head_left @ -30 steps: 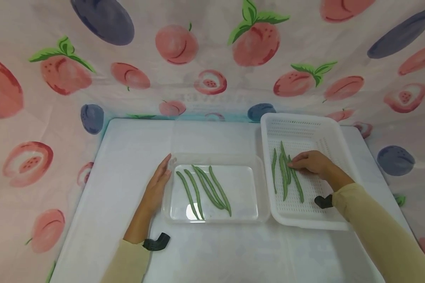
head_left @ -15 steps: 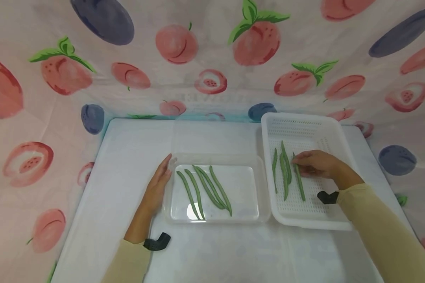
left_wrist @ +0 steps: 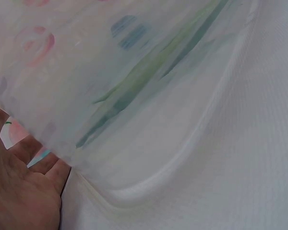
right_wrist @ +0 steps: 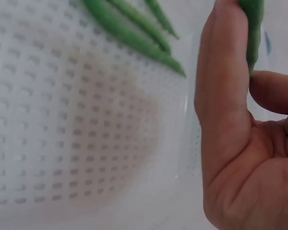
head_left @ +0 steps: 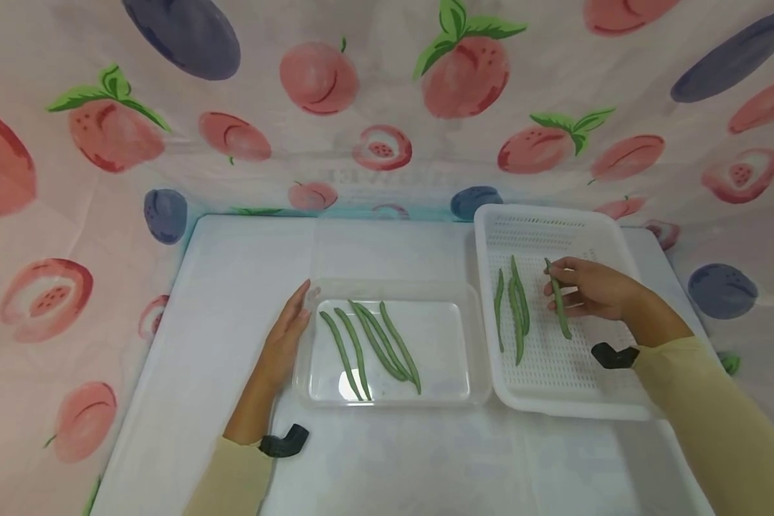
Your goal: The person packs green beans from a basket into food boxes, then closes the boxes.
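Up comes one green bean (head_left: 560,308), drawn aside from its neighbours on the basket floor as the right hand (head_left: 590,288) shifts up and to the person's right, while the left hand holds just where it was. Nearest to the viewer, two tan sleeves (head_left: 235,473) reach in over a white tabletop (head_left: 393,473), each with a black piece (head_left: 284,441) at the wrist. Past the left cuff, the left hand (head_left: 285,345) grips nothing: its fingers lie fairly straight against the left end of a clear tub (head_left: 438,351). Inside that tub, five green beans (head_left: 374,347) slant in loose formation. Over on the right stands a white basket (head_left: 555,380), its floor full of small holes, and here's the tight hold: thumb and fingers pinch that single bean near its upper end, the rest dangling above the basket floor. Left of it, three beans (head_left: 517,315) remain lying in the basket, two of them together and a thinner one just beside. Behind everything rises a pale cloth (head_left: 251,179) printed with peaches and dark plums, leafy green tops on several.
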`<state>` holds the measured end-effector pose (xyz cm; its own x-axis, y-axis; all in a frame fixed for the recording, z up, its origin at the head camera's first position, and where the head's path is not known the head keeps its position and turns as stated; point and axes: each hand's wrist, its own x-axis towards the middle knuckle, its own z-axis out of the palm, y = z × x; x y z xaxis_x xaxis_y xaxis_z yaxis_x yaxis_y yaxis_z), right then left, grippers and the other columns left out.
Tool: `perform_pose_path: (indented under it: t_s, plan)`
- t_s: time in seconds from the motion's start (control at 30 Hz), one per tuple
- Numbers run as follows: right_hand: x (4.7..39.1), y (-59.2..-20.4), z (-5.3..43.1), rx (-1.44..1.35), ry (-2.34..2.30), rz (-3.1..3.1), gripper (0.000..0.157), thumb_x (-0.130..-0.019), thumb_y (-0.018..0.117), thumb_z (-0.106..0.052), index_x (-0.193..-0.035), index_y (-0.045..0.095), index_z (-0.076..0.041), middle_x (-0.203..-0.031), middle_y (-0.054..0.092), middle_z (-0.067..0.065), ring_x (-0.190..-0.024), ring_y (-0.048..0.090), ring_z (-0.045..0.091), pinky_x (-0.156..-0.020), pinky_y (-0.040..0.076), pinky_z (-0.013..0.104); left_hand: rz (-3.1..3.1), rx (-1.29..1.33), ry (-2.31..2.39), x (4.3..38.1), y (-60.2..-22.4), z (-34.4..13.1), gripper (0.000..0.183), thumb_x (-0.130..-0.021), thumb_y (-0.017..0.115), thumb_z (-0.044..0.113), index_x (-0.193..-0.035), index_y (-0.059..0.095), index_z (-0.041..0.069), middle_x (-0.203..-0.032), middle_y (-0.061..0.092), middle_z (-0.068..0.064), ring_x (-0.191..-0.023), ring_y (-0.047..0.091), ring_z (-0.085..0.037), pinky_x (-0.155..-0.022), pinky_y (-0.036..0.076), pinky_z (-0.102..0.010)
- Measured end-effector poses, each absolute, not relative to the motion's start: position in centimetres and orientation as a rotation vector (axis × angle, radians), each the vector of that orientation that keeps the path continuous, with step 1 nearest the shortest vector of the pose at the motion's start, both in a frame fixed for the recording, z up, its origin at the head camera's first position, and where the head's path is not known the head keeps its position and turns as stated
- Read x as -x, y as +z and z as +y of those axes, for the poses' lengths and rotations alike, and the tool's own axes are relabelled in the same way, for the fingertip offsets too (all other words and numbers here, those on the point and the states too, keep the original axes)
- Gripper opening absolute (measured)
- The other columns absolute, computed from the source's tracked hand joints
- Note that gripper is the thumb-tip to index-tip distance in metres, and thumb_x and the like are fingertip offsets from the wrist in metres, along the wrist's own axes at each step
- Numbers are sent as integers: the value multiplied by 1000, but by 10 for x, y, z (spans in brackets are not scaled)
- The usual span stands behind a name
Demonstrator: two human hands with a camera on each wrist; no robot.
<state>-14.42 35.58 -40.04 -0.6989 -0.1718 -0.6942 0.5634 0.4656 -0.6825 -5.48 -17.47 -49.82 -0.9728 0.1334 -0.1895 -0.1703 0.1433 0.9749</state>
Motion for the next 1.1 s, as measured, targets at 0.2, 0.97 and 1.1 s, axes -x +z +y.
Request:
perform_pose_path:
  t_s: [0.2,0.97,1.1]
  plan:
    - [135,-390,344,-284,-1339,1986,64,-106,56,-37,-151,24,-4,-113,69,0,-99,74,16,-84,62,34,2199,42,1900,55,-499,-175,48,-110,35,42,-156,26,54,-170,20,14,-157,23,-29,-114,37,-65]
    - [114,-358,292,-79,-1422,1928,38,-104,61,-19,-136,43,-8,-104,74,-4,-95,71,16,-83,61,34,2158,40,1931,55,-498,-174,51,-111,36,41,-160,25,45,-169,22,14,-152,34,-32,-107,46,-63]
    - [113,-356,283,-52,-1440,1922,34,-105,60,-21,-132,43,-11,-100,74,-1,-89,70,16,-78,61,33,2168,31,1933,55,-498,-174,52,-110,36,42,-161,24,44,-169,22,15,-153,32,-31,-107,45,-64]
